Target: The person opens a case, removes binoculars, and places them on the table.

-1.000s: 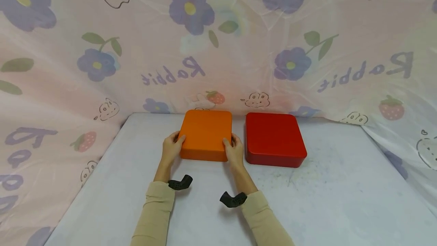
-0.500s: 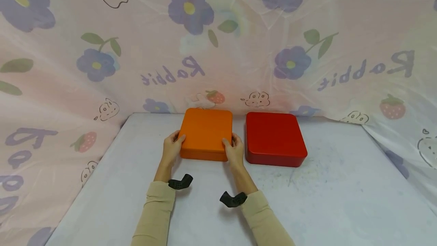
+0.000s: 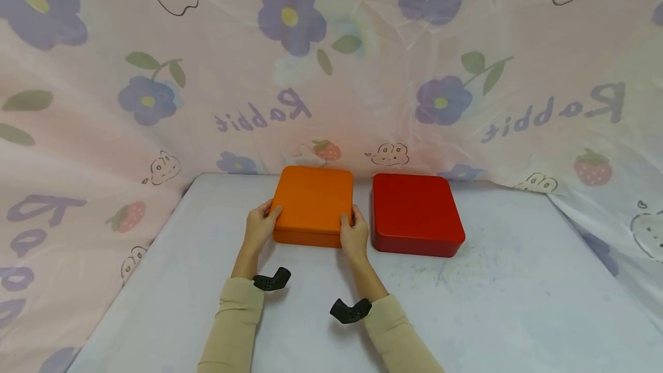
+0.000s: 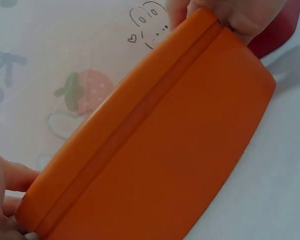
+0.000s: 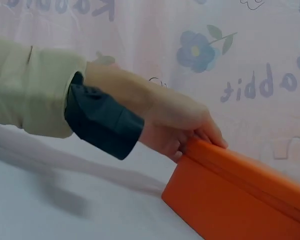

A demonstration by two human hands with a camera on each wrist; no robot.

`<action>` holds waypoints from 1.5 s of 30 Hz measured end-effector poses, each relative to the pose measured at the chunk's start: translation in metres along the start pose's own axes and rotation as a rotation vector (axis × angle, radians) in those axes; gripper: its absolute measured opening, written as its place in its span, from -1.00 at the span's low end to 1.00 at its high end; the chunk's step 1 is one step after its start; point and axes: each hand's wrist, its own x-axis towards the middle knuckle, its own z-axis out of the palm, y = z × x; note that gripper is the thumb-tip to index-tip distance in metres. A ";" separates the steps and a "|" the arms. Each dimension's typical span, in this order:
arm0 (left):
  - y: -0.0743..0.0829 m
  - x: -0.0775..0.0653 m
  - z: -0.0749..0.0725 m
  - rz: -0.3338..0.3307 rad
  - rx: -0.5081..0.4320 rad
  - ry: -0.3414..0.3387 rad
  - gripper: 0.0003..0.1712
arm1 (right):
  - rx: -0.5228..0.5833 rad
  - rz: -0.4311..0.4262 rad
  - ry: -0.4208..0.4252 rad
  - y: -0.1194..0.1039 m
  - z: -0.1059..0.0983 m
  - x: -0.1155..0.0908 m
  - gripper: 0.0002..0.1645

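An orange square box (image 3: 305, 238) with rounded corners stands at the back of the table, its orange lid (image 3: 313, 197) on top. My left hand (image 3: 259, 228) grips the lid's left side, thumb over the top edge. On the opposite side my right hand (image 3: 354, 239) holds the lid the same way. In the left wrist view a recessed band (image 4: 125, 132) shows between lid rim and body. The right wrist view has the left hand (image 5: 190, 122) at the lid's corner. Fingers under the edges are partly hidden.
A red square box (image 3: 416, 212) of similar size stands just right of the orange one, its lid on. Behind hangs a pink patterned cloth (image 3: 362, 73). The white tabletop (image 3: 492, 304) stretches toward the front. Black camera mounts (image 3: 351, 311) jut from both wrists.
The orange lid has risen slightly off the box body, and the seam along the front now shows more clearly. Both hands keep their hold; the red box has not moved.
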 end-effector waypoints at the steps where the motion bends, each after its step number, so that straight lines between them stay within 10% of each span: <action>1: 0.000 -0.001 -0.001 0.002 0.013 0.003 -0.42 | -0.019 -0.004 0.005 -0.001 0.000 -0.001 -0.39; 21: 0.027 -0.006 -0.020 0.020 0.001 -0.029 -0.43 | 0.012 0.000 -0.080 -0.038 -0.018 -0.002 -0.48; 45: 0.045 -0.018 -0.070 0.027 0.091 -0.326 -0.20 | -0.042 0.102 -0.259 -0.059 -0.046 0.007 -0.59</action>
